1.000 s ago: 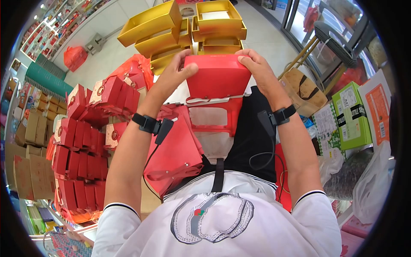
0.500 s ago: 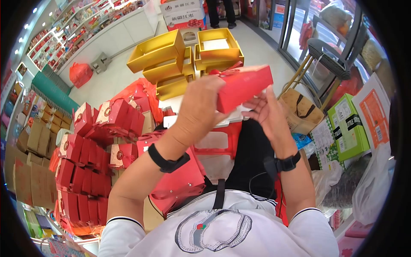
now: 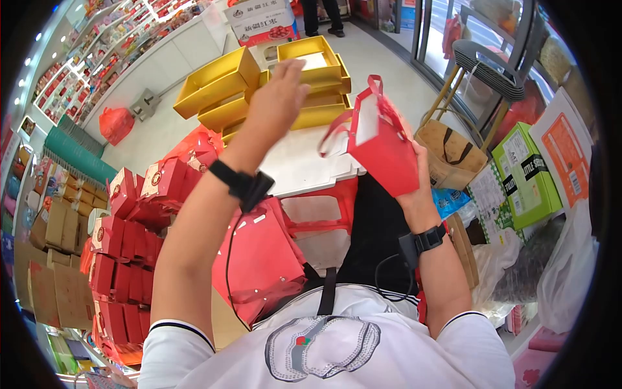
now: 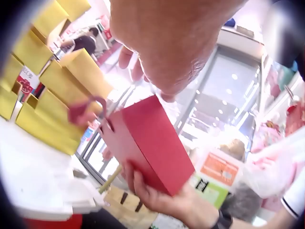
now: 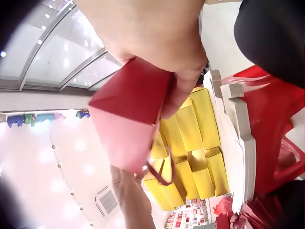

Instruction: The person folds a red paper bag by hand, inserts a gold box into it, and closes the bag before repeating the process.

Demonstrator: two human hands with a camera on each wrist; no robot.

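Observation:
In the head view, a red gift bag with ribbon handles stands tilted in the right hand, whose palm and fingers grip its outer side. The left hand is raised to the left of the bag, apart from it, fingers loosely extended and holding nothing. The left wrist view has the bag below the left hand, with the right hand curled under it. In the right wrist view, the right hand covers one end of the bag.
Yellow boxes are stacked beyond a white board on a red stool. Red boxes are piled at the left. Flat red bags lie by the lap. A paper bag and a chair are at the right.
The red bag has turned upright, its handles now showing, and moved into the right hand's grip. The left hand has left it and moved away to the left and forward.

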